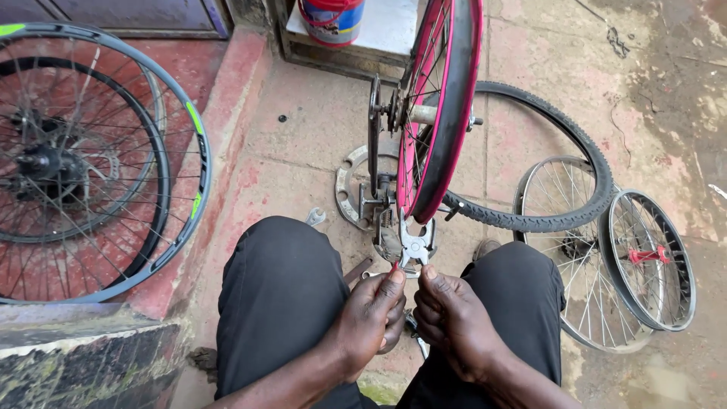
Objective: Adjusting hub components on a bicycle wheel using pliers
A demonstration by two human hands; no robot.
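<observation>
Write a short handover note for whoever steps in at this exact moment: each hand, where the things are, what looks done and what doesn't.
Left hand and right hand: both closed on the pliers, whose open jaws sit at the rim of the pink wheel.
The wheel stands upright in a stand between the knees.
Loose tyre and two bare wheels lie on the ground to the right; more wheels lean on the left.
Done: tyre off the pink wheel.
Left: the pliers' work at the rim; what they grip is too small to tell.
</observation>
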